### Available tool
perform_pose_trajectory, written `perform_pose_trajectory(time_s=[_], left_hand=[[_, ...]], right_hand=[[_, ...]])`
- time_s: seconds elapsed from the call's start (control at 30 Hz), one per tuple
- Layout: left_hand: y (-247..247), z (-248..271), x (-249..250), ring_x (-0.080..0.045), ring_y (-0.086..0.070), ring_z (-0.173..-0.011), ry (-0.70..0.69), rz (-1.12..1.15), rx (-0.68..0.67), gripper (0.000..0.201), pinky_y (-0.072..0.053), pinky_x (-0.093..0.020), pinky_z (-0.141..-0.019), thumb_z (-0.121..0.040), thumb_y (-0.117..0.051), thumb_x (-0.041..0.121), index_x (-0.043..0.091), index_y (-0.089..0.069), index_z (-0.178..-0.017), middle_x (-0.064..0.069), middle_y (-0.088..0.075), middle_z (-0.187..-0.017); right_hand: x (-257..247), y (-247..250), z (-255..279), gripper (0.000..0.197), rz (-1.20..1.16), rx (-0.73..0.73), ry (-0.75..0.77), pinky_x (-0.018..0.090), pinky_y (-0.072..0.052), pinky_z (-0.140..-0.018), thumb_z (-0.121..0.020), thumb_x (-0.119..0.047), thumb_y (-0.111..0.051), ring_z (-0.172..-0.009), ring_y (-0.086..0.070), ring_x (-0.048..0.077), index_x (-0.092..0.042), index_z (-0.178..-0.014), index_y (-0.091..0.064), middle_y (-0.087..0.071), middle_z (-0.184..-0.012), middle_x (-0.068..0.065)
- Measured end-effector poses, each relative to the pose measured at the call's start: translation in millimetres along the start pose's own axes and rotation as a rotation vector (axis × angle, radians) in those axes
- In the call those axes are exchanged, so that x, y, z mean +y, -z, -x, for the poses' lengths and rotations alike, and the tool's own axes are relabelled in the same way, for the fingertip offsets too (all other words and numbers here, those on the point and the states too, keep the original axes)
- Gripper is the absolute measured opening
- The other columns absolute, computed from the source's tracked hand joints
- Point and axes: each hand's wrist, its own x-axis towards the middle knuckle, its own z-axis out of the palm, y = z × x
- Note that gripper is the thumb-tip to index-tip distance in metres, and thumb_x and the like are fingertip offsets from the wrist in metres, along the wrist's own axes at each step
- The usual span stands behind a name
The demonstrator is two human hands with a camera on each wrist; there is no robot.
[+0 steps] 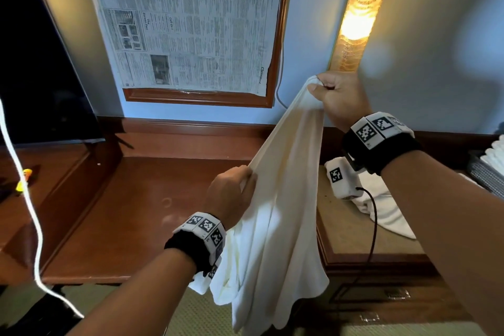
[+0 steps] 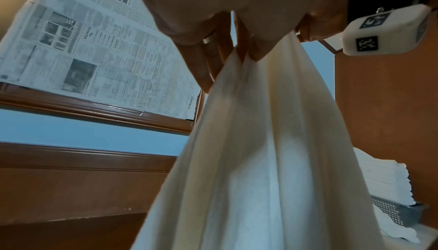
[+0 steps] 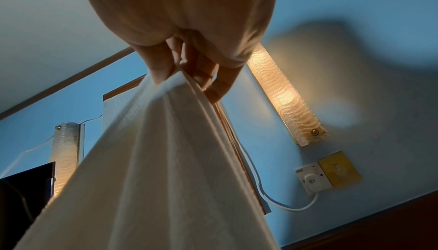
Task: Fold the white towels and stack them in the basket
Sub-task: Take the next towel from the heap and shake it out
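A white towel [image 1: 275,221] hangs in the air between both hands, above the wooden desk. My right hand [image 1: 331,93] pinches its top corner high up, near the wall lamp; the right wrist view shows the fingers [image 3: 163,70] curled over the towel's edge [image 3: 170,141]. Lower and to the left, my left hand [image 1: 234,188] grips the towel's side edge, and the cloth [image 2: 260,160] runs out from between its fingers [image 2: 201,66]. A grey mesh basket [image 1: 485,177] with folded white towels [image 1: 495,155] stands at the far right, also seen as basket [image 2: 391,212] and stack [image 2: 379,179].
Another white towel [image 1: 381,207] lies crumpled on the raised desk part at right. A dark wooden desk [image 1: 131,213] spans the middle. A television [image 1: 35,63] stands at left, a newspaper-covered frame [image 1: 185,22] hangs on the wall, and a lit lamp [image 1: 360,13] glows at right.
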Motion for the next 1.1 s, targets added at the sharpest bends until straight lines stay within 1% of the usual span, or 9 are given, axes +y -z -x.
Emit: perform_pose_trajectory(time_s=[0.17, 0.37, 0.47, 0.63, 0.7, 0.77, 0.9, 1.0, 1.1], left_hand=[[-3.3, 3.0, 6.2, -0.018, -0.056, -0.054, 0.028, 0.061, 0.028, 0.027, -0.046, -0.031, -0.05, -0.093, -0.053, 0.039, 0.018, -0.063, -0.08, 0.005, -0.063, -0.064], [-2.0, 4.7, -0.7, -0.023, -0.06, -0.054, 0.047, 0.079, 0.077, 0.03, -0.049, -0.034, -0.05, -0.091, -0.052, 0.04, 0.015, -0.064, -0.083, 0.004, -0.065, -0.065], [-0.2, 8.9, -4.1, -0.023, -0.065, -0.06, 0.121, 0.116, 0.083, 0.019, -0.054, -0.038, -0.054, -0.095, -0.055, 0.033, 0.017, -0.064, -0.093, 0.001, -0.069, -0.07], [-1.3, 9.0, -4.3, -0.007, -0.06, -0.061, 0.23, 0.109, -0.099, 0.02, -0.05, -0.028, -0.063, -0.096, -0.062, 0.023, 0.021, -0.066, -0.116, 0.009, -0.065, -0.073], [-6.1, 11.2, -9.5, -0.004, -0.059, -0.06, 0.262, 0.084, -0.274, 0.013, -0.049, -0.025, -0.064, -0.094, -0.064, 0.025, 0.018, -0.073, -0.101, 0.007, -0.065, -0.069], [-7.7, 17.1, -17.7, -0.018, -0.058, -0.063, 0.309, 0.034, -0.416, 0.026, -0.046, -0.031, -0.063, -0.095, -0.063, 0.032, 0.012, -0.071, -0.08, -0.001, -0.066, -0.066], [-1.0, 14.7, -25.3, -0.02, -0.06, -0.065, 0.415, 0.129, -0.342, 0.029, -0.043, -0.031, -0.063, -0.096, -0.065, 0.035, 0.012, -0.073, -0.081, 0.0, -0.067, -0.069], [5.1, -6.1, -17.2, -0.008, -0.052, -0.06, 0.414, 0.156, -0.242, 0.022, -0.039, -0.029, -0.06, -0.095, -0.067, 0.028, 0.015, -0.073, -0.079, 0.009, -0.063, -0.065], [9.5, -28.2, -5.7, -0.002, -0.048, -0.055, 0.342, 0.104, -0.289, 0.024, -0.034, -0.023, -0.056, -0.094, -0.067, 0.023, 0.021, -0.066, -0.07, 0.01, -0.057, -0.059]], right_hand=[[-1.0, -2.7, -3.0, 0.04, -0.005, 0.0, -0.029, 0.032, -0.03, -0.061, -0.084, -0.03, -0.056, -0.063, -0.038, 0.017, 0.008, -0.071, -0.054, -0.041, -0.065, 0.01], [-4.8, -2.8, -1.7, 0.037, 0.008, 0.001, -0.023, 0.044, -0.042, -0.063, -0.084, -0.028, -0.056, -0.066, -0.044, 0.019, 0.008, -0.076, -0.058, -0.053, -0.073, 0.027], [-5.2, 0.6, -0.9, 0.036, -0.016, -0.018, -0.008, 0.034, -0.035, -0.062, -0.085, -0.026, -0.055, -0.064, -0.042, 0.018, 0.008, -0.073, -0.056, -0.047, -0.066, 0.014], [-0.4, -0.2, 3.3, 0.034, 0.014, -0.022, 0.014, 0.039, -0.04, -0.061, -0.085, -0.026, -0.056, -0.063, -0.047, 0.026, 0.006, -0.074, -0.059, -0.054, -0.069, 0.022], [2.1, 0.3, 5.5, 0.027, 0.018, -0.002, 0.028, 0.034, -0.035, -0.059, -0.087, -0.023, -0.056, -0.059, -0.042, 0.015, -0.008, -0.064, -0.055, -0.046, -0.059, 0.005], [2.8, 1.7, 7.3, 0.028, 0.0, 0.014, 0.042, 0.028, -0.03, -0.059, -0.087, -0.018, -0.056, -0.056, -0.037, 0.007, -0.02, -0.06, -0.05, -0.04, -0.056, -0.007], [10.7, 2.9, 10.8, 0.026, 0.026, 0.004, 0.072, 0.031, -0.033, -0.058, -0.086, -0.023, -0.056, -0.056, -0.041, 0.013, -0.012, -0.063, -0.056, -0.046, -0.056, -0.002], [5.9, -3.9, 17.7, 0.03, 0.093, -0.188, 0.1, 0.029, -0.038, -0.06, -0.084, -0.029, -0.055, -0.06, -0.046, 0.006, -0.009, -0.062, -0.06, -0.052, -0.061, 0.001], [-8.0, -23.5, 39.3, 0.017, 0.19, -0.59, 0.079, 0.025, -0.049, -0.09, -0.086, -0.025, -0.066, -0.098, -0.062, 0.006, -0.013, -0.089, -0.078, -0.07, -0.104, -0.001]])
